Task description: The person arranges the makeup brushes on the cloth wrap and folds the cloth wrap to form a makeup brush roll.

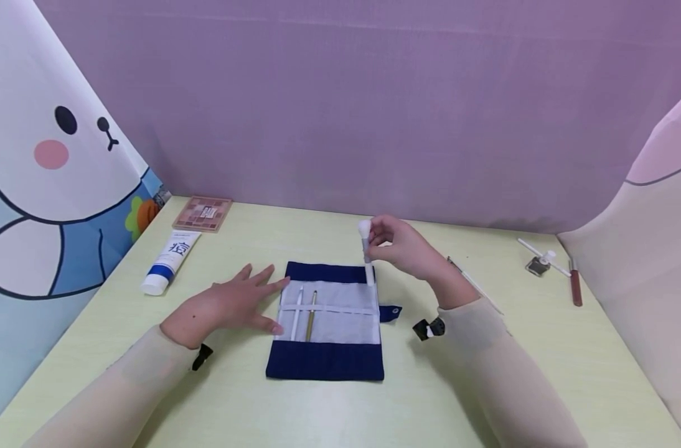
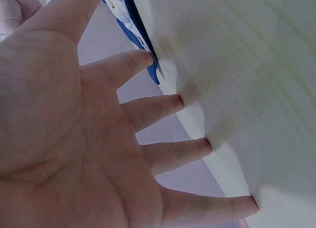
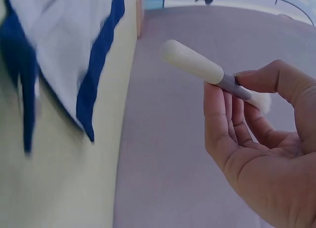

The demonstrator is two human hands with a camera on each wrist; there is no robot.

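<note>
- White-handled brush held up, bristles on top, nr pouch's upper R corner
- Brush pinched btwn thumb & fingers of R hand
- L hand spread, fingers straight, placed at pouch's L edge
- Navy/grey pouch laid unfolded on table; white pencil & gold pen tucked under its band
- Tube & palette set L; small bottle set far R
</note>
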